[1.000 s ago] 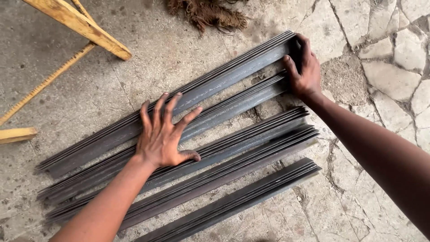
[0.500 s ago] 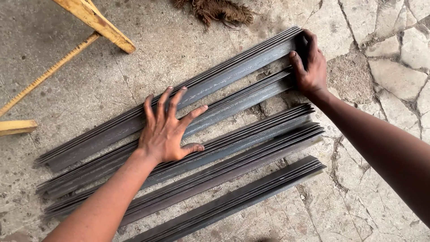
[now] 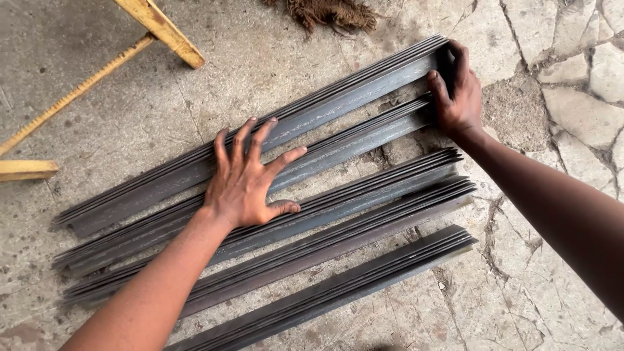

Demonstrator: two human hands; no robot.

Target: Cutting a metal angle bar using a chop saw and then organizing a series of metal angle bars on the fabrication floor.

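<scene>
Several stacks of long dark steel angle bars (image 3: 338, 214) lie side by side on a cracked concrete floor (image 3: 273, 52), running from lower left to upper right. My left hand (image 3: 250, 179) rests flat with fingers spread on the middle of the second stack (image 3: 364, 140) and touches the farthest stack (image 3: 325, 107). My right hand (image 3: 458, 91) is curled around the right ends of those two far stacks, fingers over the farthest one's end.
A yellow wooden frame (image 3: 162, 29) with a thin slanted rod (image 3: 71, 97) stands at the upper left. A clump of brown fibre (image 3: 331, 12) lies at the top. Broken stone slabs (image 3: 572, 97) cover the floor at the right.
The view has shifted slightly. Both hands stay on the same far stacks; the right hand's fingers have wrapped a bit more over the end of the farthest stack.
</scene>
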